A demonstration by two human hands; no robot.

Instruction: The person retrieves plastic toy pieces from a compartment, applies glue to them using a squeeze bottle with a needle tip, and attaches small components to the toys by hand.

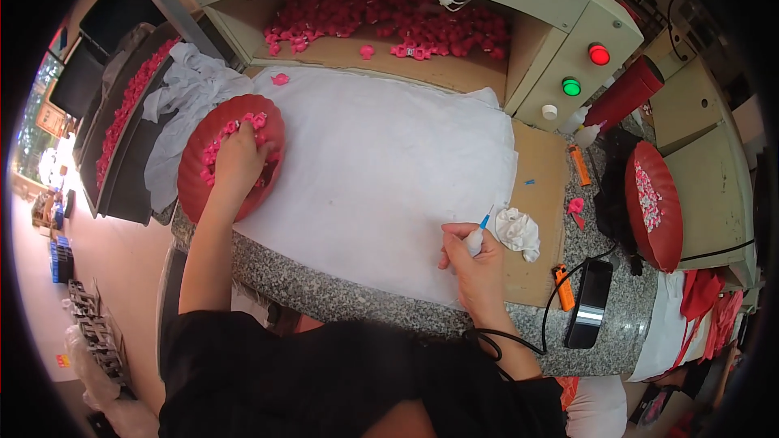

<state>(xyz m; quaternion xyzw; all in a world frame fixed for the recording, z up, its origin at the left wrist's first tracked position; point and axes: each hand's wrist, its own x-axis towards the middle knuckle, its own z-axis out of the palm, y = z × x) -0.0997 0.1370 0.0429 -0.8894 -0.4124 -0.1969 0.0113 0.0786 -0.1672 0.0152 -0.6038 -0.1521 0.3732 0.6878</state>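
My left hand (240, 158) reaches into a red scalloped plate (195, 186) at the left, its bent fingers down among small pink moulded pieces (258, 120). The fingertips are partly hidden, so what they hold cannot be made out. At the right of the white cloth (373, 170), my right hand (475, 264) is closed round a small white squeeze bottle (475, 242). Its thin blue needle tip (485, 219) points up and away from me. A crumpled white tissue (518, 232) lies just right of this hand.
Behind the cloth, a cream machine (552, 24) has an opening full of pink pieces (357, 12). Orange lighters (563, 285), a black phone (589, 302) and a cable (545, 324) lie at right. Another red plate (661, 235) holds tiny pieces. A grey bin (122, 170) stands left.
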